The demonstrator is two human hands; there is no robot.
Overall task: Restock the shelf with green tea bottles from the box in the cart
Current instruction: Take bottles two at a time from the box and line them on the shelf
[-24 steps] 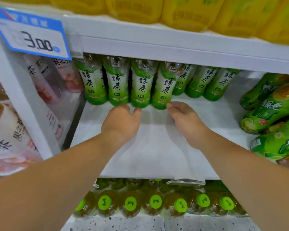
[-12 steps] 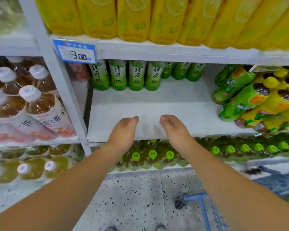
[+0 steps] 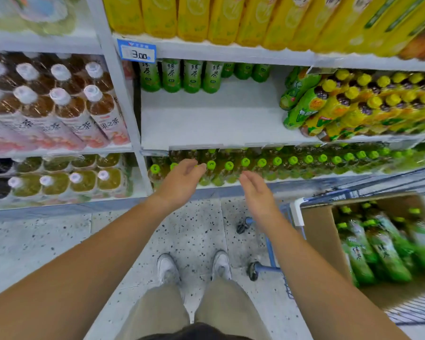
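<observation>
- Shelf [image 3: 219, 123] shows bare space before its green tea bottles [image 3: 182, 74].
- Left hand [image 3: 182, 182] and right hand [image 3: 258, 195], loose and empty, are now drawn back; box [image 3: 317, 231] likely next.

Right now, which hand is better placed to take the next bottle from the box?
Right. The box sits on the person's right, and the right hand is nearest it, open and empty. The left hand, also empty, would have to cross over.
</observation>
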